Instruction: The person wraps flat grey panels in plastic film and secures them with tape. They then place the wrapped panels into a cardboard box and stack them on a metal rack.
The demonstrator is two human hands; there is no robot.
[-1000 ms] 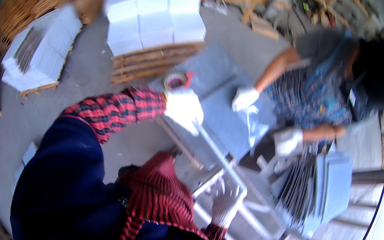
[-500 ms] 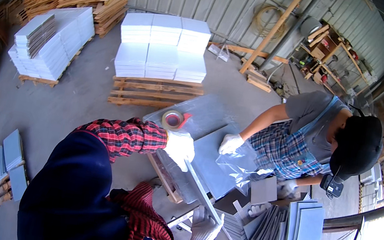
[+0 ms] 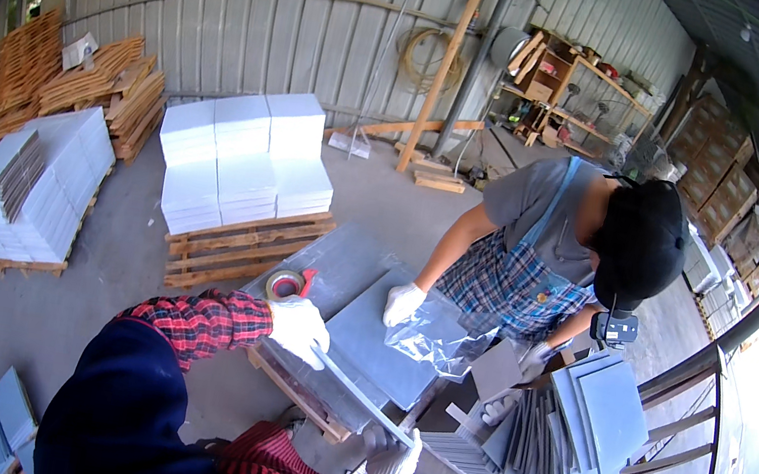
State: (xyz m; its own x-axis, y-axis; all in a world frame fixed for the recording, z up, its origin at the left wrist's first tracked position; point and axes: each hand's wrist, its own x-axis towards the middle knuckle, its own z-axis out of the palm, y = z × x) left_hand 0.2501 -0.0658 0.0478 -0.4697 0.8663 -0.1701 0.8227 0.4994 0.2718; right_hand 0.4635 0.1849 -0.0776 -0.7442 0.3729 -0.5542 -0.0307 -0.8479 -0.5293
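My left hand (image 3: 299, 329), in a white glove, is closed on the far end of a long thin pale grey strip (image 3: 359, 391), perhaps a panel seen edge-on. My right hand (image 3: 390, 460), also gloved, grips its near end. The strip slants over the near side of a work surface covered with clear film (image 3: 335, 260). Beyond it lies a flat grey panel (image 3: 363, 335). A co-worker's gloved hand (image 3: 403, 304) presses on this panel beside crumpled clear plastic (image 3: 437, 342). Next to my left hand sits a tape roll with a red holder (image 3: 284, 284).
A co-worker (image 3: 549, 245) stands across the work surface. Many loose grey panels (image 3: 558, 428) lean in a stack at right, with another white glove (image 3: 502, 406) among them. White stacks (image 3: 243, 154) stand on a wooden pallet (image 3: 248, 245) behind. A metal rail frame (image 3: 672, 467) borders the right.
The view has shifted, so the background sits further left and the near floor stack lower. Both my hands still hold the strip. The co-worker's hand stays on the panel.
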